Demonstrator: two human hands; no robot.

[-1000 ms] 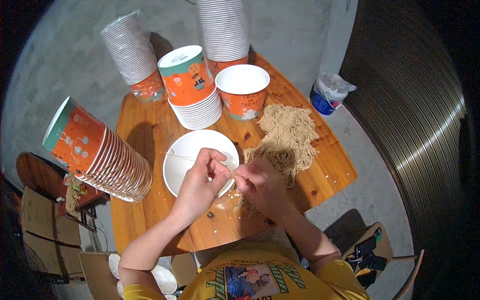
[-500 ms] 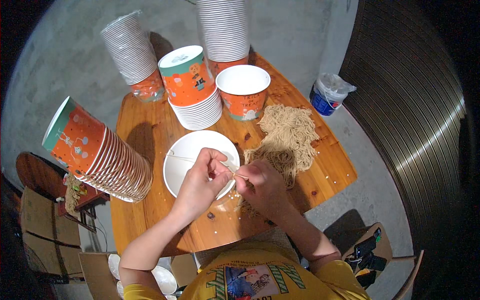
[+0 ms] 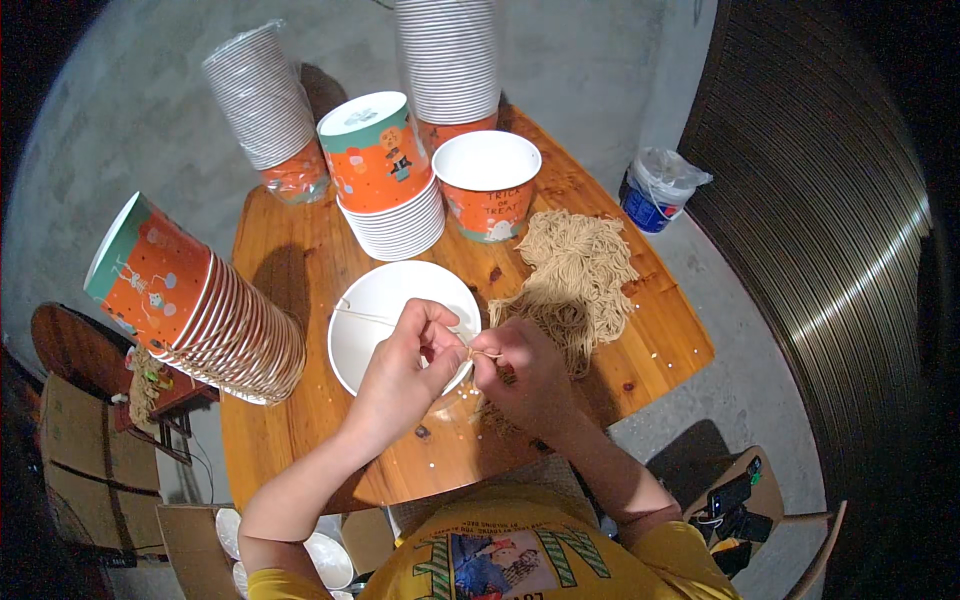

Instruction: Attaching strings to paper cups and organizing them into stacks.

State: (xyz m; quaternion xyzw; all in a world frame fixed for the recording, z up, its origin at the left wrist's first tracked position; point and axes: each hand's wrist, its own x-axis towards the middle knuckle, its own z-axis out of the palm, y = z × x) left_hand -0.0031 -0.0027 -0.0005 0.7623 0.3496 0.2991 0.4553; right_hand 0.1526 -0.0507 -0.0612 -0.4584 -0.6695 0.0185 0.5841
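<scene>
My left hand (image 3: pixel 413 350) is closed in a pinch on a thin beige cord (image 3: pixel 365 316), whose loose end stretches left across the paper bucket beneath. Close beside it, my right hand (image 3: pixel 520 368) pinches the same cord, and a short end shows between the fingertips of both hands. That white-lined bucket (image 3: pixel 347 345) stands mouth up on the table, under my left hand. Just beyond my right hand lies a heap of tangled beige cord (image 3: pixel 580 265). Part of the heap is hidden by my right hand and forearm.
On the wooden table (image 3: pixel 330 470), a stack of orange buckets with cord around the rims (image 3: pixel 200 300) leans at left. More bucket stacks (image 3: pixel 385 165) and an open orange bucket (image 3: pixel 487 195) stand at the back. A lidded pail (image 3: pixel 655 190) sits on the floor at right.
Both hands stay almost in place, with small finger movements at the cord. The short cord end by my right fingertips has shifted slightly.
</scene>
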